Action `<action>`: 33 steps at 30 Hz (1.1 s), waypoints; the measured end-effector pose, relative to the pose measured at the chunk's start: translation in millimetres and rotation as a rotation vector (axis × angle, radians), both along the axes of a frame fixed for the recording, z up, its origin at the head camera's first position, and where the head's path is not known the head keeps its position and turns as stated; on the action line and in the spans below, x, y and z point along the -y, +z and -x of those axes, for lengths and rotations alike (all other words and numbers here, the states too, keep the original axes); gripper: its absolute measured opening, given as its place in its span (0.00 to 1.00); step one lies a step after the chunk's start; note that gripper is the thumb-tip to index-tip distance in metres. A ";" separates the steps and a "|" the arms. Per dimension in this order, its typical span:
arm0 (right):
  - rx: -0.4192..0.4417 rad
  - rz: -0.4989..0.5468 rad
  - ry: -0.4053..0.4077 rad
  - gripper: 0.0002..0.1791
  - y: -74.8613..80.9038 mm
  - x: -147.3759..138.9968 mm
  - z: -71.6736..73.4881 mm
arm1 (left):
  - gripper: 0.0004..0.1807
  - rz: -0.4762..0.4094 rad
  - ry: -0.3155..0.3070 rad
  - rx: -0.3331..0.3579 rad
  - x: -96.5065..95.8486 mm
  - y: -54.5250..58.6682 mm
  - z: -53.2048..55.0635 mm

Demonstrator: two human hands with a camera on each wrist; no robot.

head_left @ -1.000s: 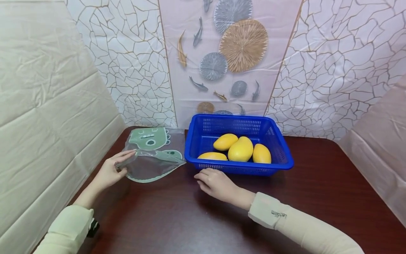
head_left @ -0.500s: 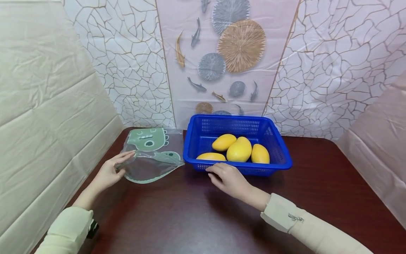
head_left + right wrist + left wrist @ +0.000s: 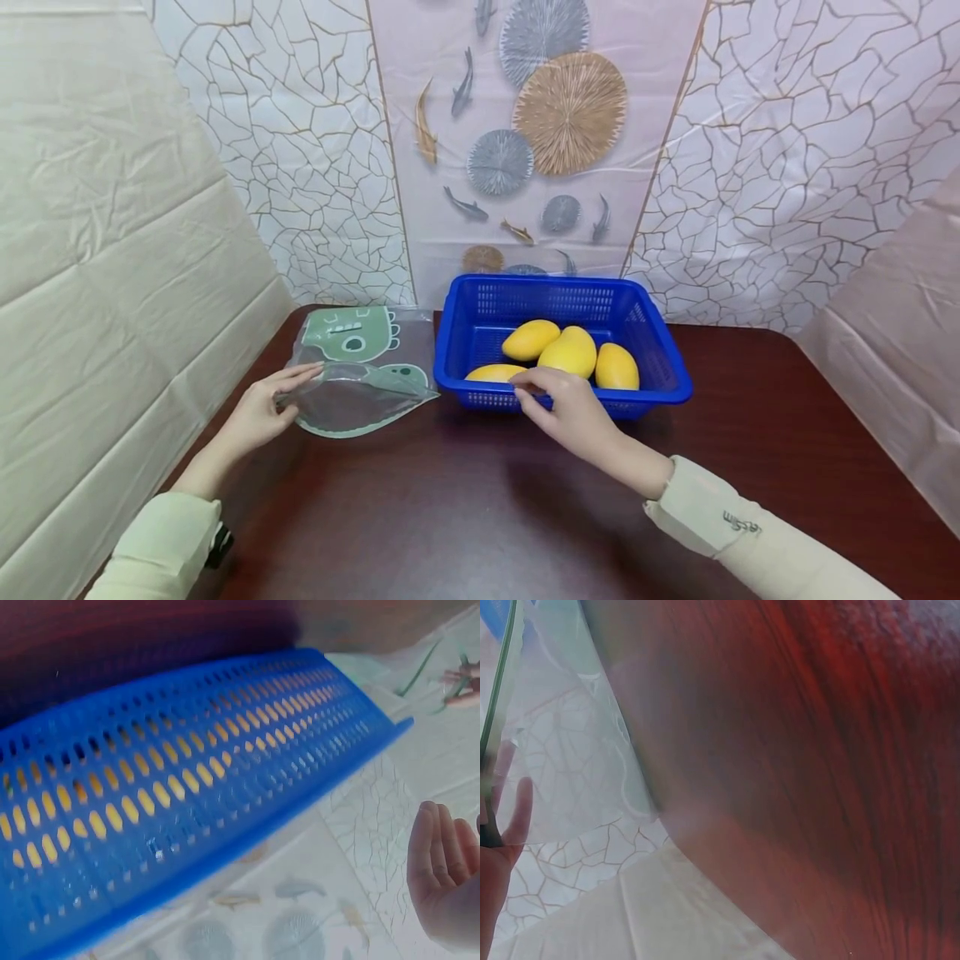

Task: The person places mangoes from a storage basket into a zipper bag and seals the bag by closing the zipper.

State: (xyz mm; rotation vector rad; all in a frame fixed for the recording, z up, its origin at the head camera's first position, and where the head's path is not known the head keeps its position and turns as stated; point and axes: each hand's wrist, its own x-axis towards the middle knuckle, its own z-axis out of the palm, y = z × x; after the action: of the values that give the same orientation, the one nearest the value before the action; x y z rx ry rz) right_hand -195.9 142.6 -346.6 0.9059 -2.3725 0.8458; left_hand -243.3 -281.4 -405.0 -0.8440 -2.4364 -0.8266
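Holding bag point(image 3: 365, 375) with left grip point(image 3: 261, 410), right grip point(image 3: 572, 412) relaxed at basket point(image 3: 555, 302), sleeve lettering point(image 3: 741, 522) (blurred)

We saw the right hand point(image 3: 573, 412) travel rightward and farther in: a second earlier it was on the near side of the blue basket point(image 3: 672, 350), by its left corner; now its fingers reached over the near rim point(image 3: 480, 388), newly hiding the right end of the nearest mango point(image 3: 491, 372). The right sleeve point(image 3: 731, 517) shifted right too.
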 end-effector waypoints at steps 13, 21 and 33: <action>0.074 -0.109 -0.133 0.11 25.5 -18.4 5.0 | 0.35 -0.022 -0.047 -0.033 0.6 2.8 1.3; 0.165 -0.277 -0.202 0.13 32.0 -34.3 11.8 | 0.37 0.017 -0.022 -0.074 -1.6 5.5 3.4; 0.207 -0.353 -0.264 0.16 31.6 -47.5 19.4 | 0.38 0.020 -0.010 -0.073 -2.2 5.8 2.5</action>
State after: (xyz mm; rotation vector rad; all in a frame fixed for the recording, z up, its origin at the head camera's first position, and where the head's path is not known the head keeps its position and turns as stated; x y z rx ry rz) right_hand -215.3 190.2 -315.0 0.6307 -2.8018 0.4428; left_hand -245.7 -279.2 -399.2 -0.8787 -2.3823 -0.7631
